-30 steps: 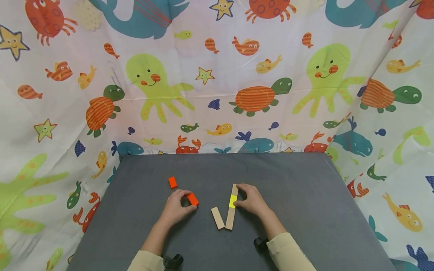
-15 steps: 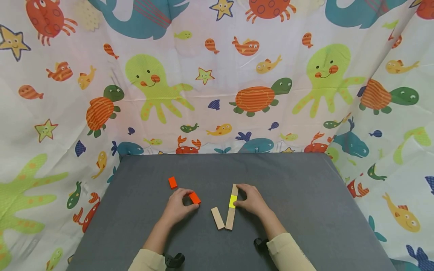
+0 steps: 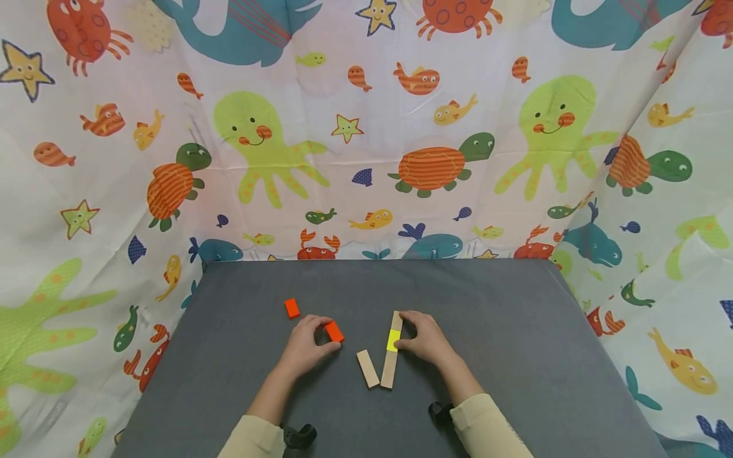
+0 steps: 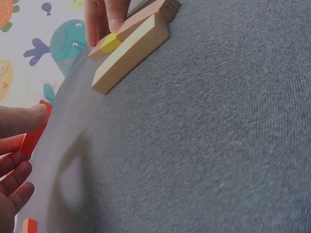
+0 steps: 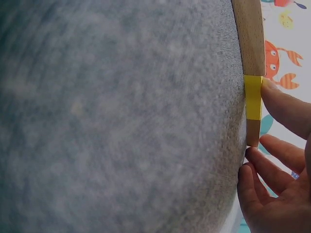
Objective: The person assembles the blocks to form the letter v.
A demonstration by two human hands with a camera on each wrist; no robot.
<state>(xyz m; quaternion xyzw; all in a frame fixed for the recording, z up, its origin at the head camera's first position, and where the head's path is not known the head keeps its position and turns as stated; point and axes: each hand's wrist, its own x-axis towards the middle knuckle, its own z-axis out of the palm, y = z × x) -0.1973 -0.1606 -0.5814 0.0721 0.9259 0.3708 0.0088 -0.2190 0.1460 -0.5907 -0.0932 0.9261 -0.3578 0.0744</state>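
Note:
My left hand (image 3: 305, 346) pinches an orange-red wooden block (image 3: 335, 331) between thumb and fingers. In the left wrist view the held block (image 4: 36, 131) is above the grey cloth, with a shadow below. To the right, a yellow block (image 3: 393, 340) lies in line between a plain wooden block (image 3: 388, 370) on the near side and a shorter plain piece (image 3: 397, 320) beyond it. My right hand (image 3: 425, 338) grips this row from its right side. Its thumb touches the yellow block (image 5: 253, 97), and its fingertips are at the far piece's end (image 5: 252, 132).
A separate plain wooden block (image 3: 368, 369) lies slanted left of the row, its near end close to it. A second orange-red block (image 3: 292, 308) lies at the far left. The grey-covered table (image 3: 487, 299) ends at a sea-animal curtain (image 3: 366, 146).
My left hand has moved slightly right and away from me, carrying the orange-red block. My right hand and the row of blocks have stayed in place.

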